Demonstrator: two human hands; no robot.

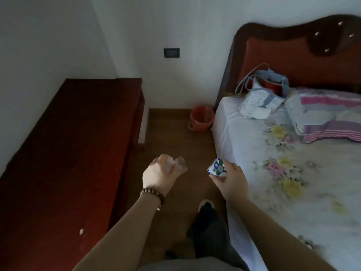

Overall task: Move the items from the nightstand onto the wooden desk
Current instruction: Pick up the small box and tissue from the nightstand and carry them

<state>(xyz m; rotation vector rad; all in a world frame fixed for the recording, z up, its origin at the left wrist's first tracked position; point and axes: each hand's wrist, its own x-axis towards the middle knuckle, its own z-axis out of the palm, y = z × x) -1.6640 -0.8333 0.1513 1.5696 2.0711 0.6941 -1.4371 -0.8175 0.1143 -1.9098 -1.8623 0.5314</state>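
Observation:
My left hand (159,174) is closed around a crumpled clear plastic wrapper (180,165), held above the floor between desk and bed. A bead bracelet sits on that wrist. My right hand (231,179) grips a small white and blue packet (216,167) with a green print, close to the bed's edge. The dark red wooden desk (68,153) runs along the left wall, its top bare except for a small pale speck near the front. No nightstand is in view.
A bed with a floral sheet (283,173) fills the right side, with a striped pillow (328,118) and a light blue bag (261,94) by the headboard. An orange bucket (201,119) stands on the wooden floor at the far wall. My foot is below.

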